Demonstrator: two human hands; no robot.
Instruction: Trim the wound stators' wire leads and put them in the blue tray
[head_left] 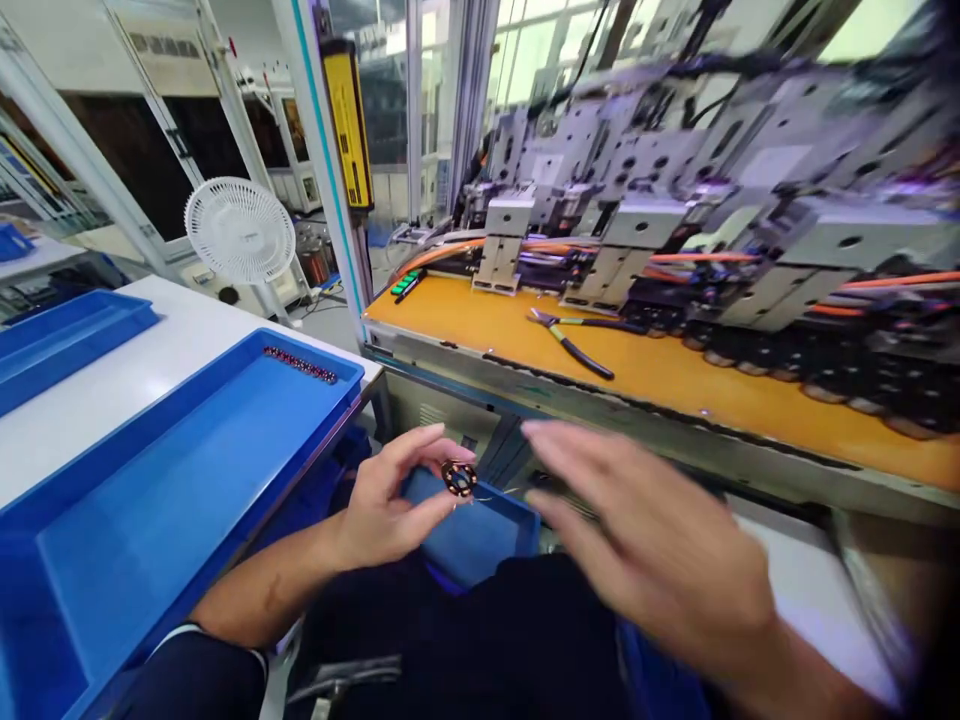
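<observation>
Between the thumb and fingers of my left hand (397, 495) is a small ring-shaped copper-wound motor stator (459, 479), dark with copper patches around its rim. A thin loose wire trails from its right side. My right hand (652, 530), blurred by motion, hovers to the right, apart from the stator. Its fingers stretch toward the stator with a gap between thumb and fingers, and nothing shows in them. Below both hands, a blue bin (480, 535) sits near my lap, partly hidden by my left hand and dark clothing.
A long blue tray (172, 470) on the white table (180, 330) at left holds a row of small copper parts (300, 364). Pliers (574, 340) lie open on the orange bench top (465, 310), before a row of machine fixtures (637, 235). A white fan (240, 232) stands behind.
</observation>
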